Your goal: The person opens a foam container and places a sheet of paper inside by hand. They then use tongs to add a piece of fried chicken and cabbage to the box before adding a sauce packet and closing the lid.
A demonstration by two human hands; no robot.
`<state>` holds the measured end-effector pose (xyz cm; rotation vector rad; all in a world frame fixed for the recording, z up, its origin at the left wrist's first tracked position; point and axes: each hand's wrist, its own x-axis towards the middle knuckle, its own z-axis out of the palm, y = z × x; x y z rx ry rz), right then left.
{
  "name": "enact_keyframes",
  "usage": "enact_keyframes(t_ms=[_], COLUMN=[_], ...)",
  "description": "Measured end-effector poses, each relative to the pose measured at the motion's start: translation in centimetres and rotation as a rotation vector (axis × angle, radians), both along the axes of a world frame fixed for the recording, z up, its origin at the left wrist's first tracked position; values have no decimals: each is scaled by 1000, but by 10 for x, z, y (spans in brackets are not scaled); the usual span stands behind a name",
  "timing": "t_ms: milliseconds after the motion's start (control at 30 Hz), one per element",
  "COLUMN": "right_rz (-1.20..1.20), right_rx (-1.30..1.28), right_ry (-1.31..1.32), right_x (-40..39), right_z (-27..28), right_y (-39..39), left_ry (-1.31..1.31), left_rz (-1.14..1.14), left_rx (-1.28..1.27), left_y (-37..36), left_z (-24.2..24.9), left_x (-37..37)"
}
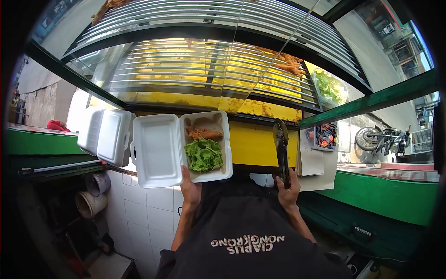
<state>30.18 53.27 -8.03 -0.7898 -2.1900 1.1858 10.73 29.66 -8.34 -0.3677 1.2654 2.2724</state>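
On my feed I see a black T-shirt at the lower middle of the frame, pale mottled capitals printed upside down across it: "CIAPUS NONGKRONG". My left hand and right hand are ungloved.

L hand holds opened foam box, R hand w/ tongs.
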Motion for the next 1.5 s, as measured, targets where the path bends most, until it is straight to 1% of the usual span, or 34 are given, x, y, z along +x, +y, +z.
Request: enact_keyframes(t_ms=[67,100,167,233,367,400,467,500,567,600,633,667,700,733,767,800,833,900,933,1000,1067,1133,1200,1233,1300,1333,1400,1500], right_rz=[-30,-45,-26,-14,94,97,134,147,351,408,418,373,328,325,338,355,366,373,385,770,919,960,952,917,824,814,687,709], right_rx=[67,66,237,209,575,578,592,597,514,440,450,569,676,739,749,672,590,1052,1057,772,1016,1214,1374,1554,1770,1763,2065,2035], right_ry=[-113,-116,-285,-440,-480,-475,-592,-583,-955,-1023,-1020,-785,-547,-439,-435,-707,-974,-437,-428,-654,-202,-95,127,94,54,52,91,74], right_x=[12,6,-22,-49,-111,-128,-162,-179,-212,-224,-226,-224,-222,-222,-218,-215,-212,-181,-178,-175,-184,-201,-228,-240,-267,-278,-295,-298], right_z=[-3,5,34,51,59,60,63,66,77,83,74,55,53,52,55,80,93,79,96,163,191,232,247,257,266,266,262,252], right_y=[10,14,24,36,60,64,73,80,92,94,97,105,104,103,107,97,88,82,70,37,22,-2,-19,-27,-41,-40,-36,-23], left_ry=[-54,-56,-50,-36,-25,-21,18,24,21,23,26,28,25,33,41,37,34,33,43,66,54,57,48,36,32,19,11,15], left_rz=[-35,-50,29,34,96,101,121,136,120,135,151,165,177,174,173,190,199,227,217,210,207,181,133,99,70,64,29,7], left_rx=[15,15,46,39,46,48,46,46,0,3,1,-2,1,5,10,13,13,11,28,42,35,40,22,10,-36,-26,-50,-84], left_y=[-3,0,5,5,1,-2,-9,-13,-20,-23,-23,-23,-26,-28,-28,-29,-30,-31,-32,-33,-34,-37,-38,-38,-38,-36,-38,-36], left_z=[-8,-3,11,8,12,11,10,11,15,17,19,19,17,13,8,4,1,-3,-3,-4,-10,-20,-14,-10,-1,6,8,10], left_x=[2,3,2,4,8,10,13,15,19,20,22,23,25,25,28,30,31,32,33,33,33,32,27,25,21,19,15,15])
